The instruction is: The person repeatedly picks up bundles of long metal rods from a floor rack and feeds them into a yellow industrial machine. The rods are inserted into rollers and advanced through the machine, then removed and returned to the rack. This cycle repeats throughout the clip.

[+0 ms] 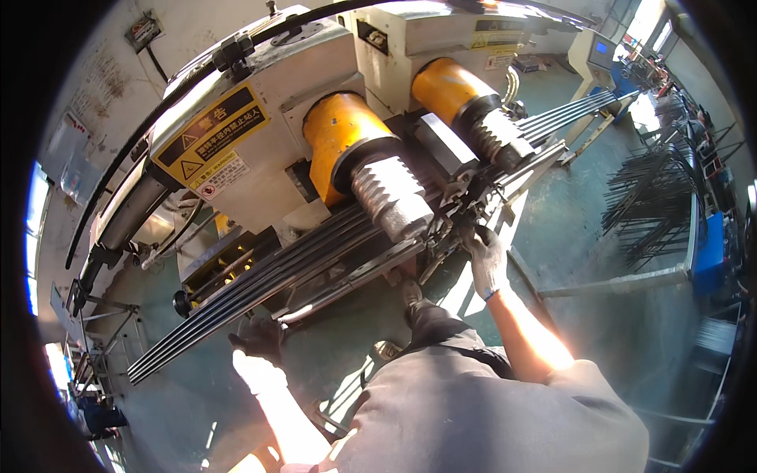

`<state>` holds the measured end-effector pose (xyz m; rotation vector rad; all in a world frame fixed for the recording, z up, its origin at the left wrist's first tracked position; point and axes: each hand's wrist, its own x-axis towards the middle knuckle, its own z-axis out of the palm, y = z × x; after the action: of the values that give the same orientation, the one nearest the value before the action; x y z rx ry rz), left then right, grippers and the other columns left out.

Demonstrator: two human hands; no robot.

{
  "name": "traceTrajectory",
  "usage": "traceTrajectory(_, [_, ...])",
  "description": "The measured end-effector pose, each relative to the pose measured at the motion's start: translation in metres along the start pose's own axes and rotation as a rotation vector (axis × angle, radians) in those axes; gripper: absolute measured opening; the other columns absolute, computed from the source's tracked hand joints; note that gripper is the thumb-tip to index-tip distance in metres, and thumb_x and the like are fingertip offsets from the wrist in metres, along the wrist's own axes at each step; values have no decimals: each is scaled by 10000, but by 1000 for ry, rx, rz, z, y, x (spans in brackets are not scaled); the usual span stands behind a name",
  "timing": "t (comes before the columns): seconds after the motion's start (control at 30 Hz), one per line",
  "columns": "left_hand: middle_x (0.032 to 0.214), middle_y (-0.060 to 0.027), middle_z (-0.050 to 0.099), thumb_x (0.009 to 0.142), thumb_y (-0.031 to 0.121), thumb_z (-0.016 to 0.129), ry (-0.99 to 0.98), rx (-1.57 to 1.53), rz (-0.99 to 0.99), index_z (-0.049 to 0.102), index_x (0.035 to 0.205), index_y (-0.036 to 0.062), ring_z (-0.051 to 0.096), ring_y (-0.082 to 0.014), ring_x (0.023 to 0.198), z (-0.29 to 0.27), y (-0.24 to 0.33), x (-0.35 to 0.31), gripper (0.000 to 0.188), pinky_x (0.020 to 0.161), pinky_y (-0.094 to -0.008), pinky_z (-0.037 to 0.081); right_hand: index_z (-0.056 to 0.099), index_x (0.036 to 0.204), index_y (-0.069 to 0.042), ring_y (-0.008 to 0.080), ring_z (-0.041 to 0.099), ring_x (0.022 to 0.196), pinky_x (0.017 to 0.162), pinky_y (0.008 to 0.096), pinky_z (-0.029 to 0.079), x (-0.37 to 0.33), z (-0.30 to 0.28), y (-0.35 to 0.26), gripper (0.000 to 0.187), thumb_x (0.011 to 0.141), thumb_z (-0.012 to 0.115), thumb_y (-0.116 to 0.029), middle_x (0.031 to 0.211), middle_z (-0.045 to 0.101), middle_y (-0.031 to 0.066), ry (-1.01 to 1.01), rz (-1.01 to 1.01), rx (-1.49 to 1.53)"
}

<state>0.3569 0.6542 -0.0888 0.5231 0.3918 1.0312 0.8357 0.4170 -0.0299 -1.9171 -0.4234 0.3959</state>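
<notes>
A row of long steel bars [264,285] runs slantwise across the view, beneath two ribbed metal rollers [388,189] on orange housings [337,134]. My left hand [257,353], in a glove with a dark palm and white back, is below the bars on the left. It is close to the end of a metal tube [303,314]; its dark fingers blend together, so their grip is unclear. My right hand [486,256], in a pale glove, has its fingers curled at the metal fittings [457,206] near the second roller. Whatever those fingers hold is hidden.
A large pale machine body [272,79] with a yellow warning label [209,130] stands ahead. Many bent dark rods [650,201] lie on a rack at right. A control box with a screen [595,54] is at the far right. My foot [412,292] is under the bars.
</notes>
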Motion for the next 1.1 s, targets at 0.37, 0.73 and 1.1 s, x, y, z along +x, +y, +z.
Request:
traceTrajectory(0.37, [1445, -146, 699, 1224, 510, 426, 293, 39, 161, 629, 1522, 5, 645, -294, 1330, 32, 77, 21, 620, 1241, -502, 471, 771, 1094, -71, 177, 711, 844, 766, 339, 578, 62, 30, -100, 348, 1175, 650, -387, 932, 757, 41, -8, 207, 1192])
traceTrajectory(0.73, [872, -26, 585, 1175, 525, 591, 430, 182, 167, 628, 1011, 173, 476, -173, 719, 51, 102, 36, 390, 665, -365, 414, 723, 1326, -8, 179, 727, 911, 809, 344, 597, 81, 20, -94, 345, 1149, 670, -298, 1099, 762, 63, -73, 231, 1155])
traceTrajectory(1.1, [1309, -199, 789, 1118, 192, 701, 408, 720, 712, 722, 1392, -83, 757, -260, 1187, 292, 189, 60, 389, 1106, -408, 596, 756, 1061, -37, 202, 696, 629, 584, 353, 555, 105, 18, -96, 283, 1094, 739, -317, 793, 746, 90, -90, 227, 967])
